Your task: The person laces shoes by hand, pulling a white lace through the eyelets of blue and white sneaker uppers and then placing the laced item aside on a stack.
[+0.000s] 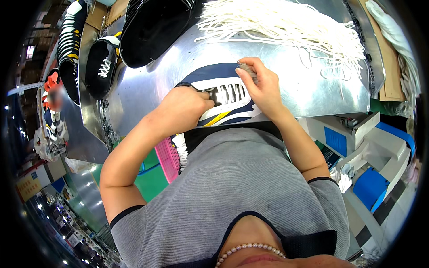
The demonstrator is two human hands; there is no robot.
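A navy, white and yellow shoe upper (232, 110) lies across the near edge of the metal table, white lacing running over its opening. My left hand (187, 107) is closed at its left end, fingers curled in at the dark opening beside the laces; the fingertips are partly hidden. At the other end, my right hand (263, 85) pinches a greyish bit (248, 72) by the upper's edge between thumb and forefinger; what this bit is I cannot make out.
A heap of loose white shoelaces (286, 22) covers the table's far right. Stacked dark shoe uppers (152, 35) stand at the far left, with a laced black upper (102, 67) beside them. A pink basket (168, 158) sits below the table's front edge; a grey and blue machine (375, 156) stands right.
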